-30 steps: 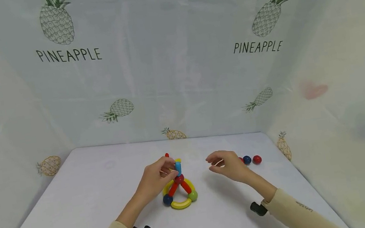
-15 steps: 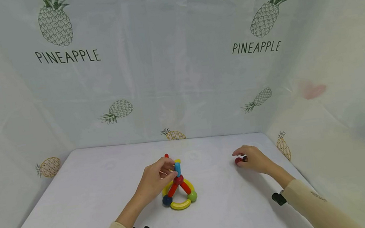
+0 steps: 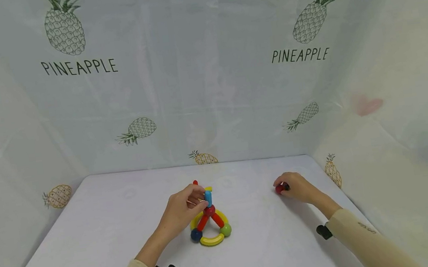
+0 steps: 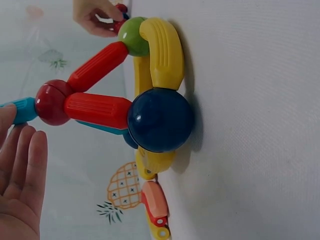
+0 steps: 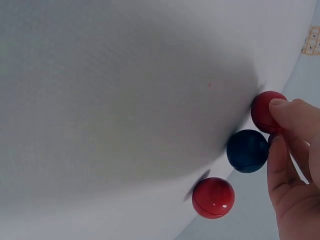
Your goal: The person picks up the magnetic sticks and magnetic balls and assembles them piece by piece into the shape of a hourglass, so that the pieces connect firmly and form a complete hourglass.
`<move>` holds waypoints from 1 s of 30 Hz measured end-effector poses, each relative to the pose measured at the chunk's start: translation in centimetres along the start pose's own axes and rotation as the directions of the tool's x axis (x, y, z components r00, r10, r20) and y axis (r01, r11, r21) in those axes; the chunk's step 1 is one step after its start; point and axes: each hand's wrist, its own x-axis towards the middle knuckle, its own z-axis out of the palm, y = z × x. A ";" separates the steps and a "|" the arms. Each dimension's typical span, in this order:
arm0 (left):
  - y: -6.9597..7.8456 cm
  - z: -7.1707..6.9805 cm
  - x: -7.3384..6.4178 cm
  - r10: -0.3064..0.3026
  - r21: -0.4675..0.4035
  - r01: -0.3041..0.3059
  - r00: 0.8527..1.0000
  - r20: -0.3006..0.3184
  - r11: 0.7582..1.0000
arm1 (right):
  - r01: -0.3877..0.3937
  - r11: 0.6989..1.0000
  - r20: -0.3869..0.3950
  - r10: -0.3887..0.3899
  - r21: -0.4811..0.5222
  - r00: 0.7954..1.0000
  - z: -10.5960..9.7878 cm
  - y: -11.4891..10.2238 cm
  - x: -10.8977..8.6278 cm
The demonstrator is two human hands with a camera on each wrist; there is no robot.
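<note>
Stick-and-ball model (image 3: 210, 211) stands low centre in the head view; our left hand (image 3: 183, 206) pinches its blue rod (image 3: 208, 198). Left wrist view: that rod sits far left. Right wrist view: our right hand (image 5: 301, 204) pinches a red ball (image 5: 263, 114), right; we seem mid-pickup, needing a clean lift next.

Left fingers (image 3: 197, 188) holding blue rod (image 3: 208, 198), right fingers (image 3: 281, 179) gripping red ball (image 3: 279, 190), white table (image 3: 91, 253)
</note>
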 end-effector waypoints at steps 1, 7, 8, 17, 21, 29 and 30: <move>0.0 0.0 0.0 -0.001 -0.001 0.001 1.000 0.000 1.000 | 0.000 1.000 0.000 0.000 0.002 1.000 0.0 -0.1 0.0; -0.1 0.0 0.1 -0.002 0.001 0.002 1.000 0.000 1.000 | -0.003 1.000 0.020 0.002 0.027 1.000 0.2 -0.8 0.0; -0.1 0.0 0.2 -0.001 -0.001 0.001 1.000 0.001 1.000 | -0.004 1.000 0.031 0.003 0.030 1.000 0.2 -0.9 0.0; 0.0 0.1 0.1 -0.011 -0.010 0.011 1.000 0.005 1.000 | 0.004 0.999 0.097 -0.008 0.040 0.995 0.9 -3.2 0.0; 0.1 0.1 0.2 -0.014 -0.007 0.014 1.000 0.002 1.000 | 0.031 0.995 0.041 -0.035 0.100 0.999 0.9 -5.2 0.4; 0.1 0.2 0.2 -0.029 -0.011 0.029 1.000 0.005 1.000 | 0.069 0.967 -0.068 -0.053 0.247 0.996 0.1 -10.6 2.3; 0.0 0.3 0.2 -0.032 -0.014 0.032 0.999 0.004 0.999 | 0.066 0.962 -0.071 -0.048 0.265 0.996 0.0 -11.3 2.5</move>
